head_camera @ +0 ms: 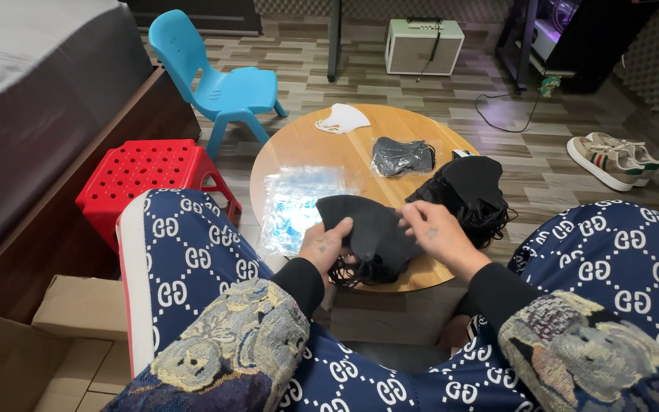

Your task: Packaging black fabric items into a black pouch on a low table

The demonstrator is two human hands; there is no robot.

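Observation:
A black face mask (371,233) is held over the near edge of a small round wooden table (322,145). My left hand (326,246) grips its left side with the ear loops dangling below. My right hand (430,229) pinches its right edge. Just right of my hands lies a pile of black masks (468,191). A clear plastic bag of blue masks (297,206) rests on the table's left part. Farther back sit a bagged dark mask (402,156) and a white mask (342,119).
A red plastic stool (146,175) and a blue child's chair (219,84) stand left of the table. A bed (32,99) fills the far left, cardboard boxes (40,343) lie at bottom left. A small white speaker (424,46) and sneakers (612,156) sit beyond.

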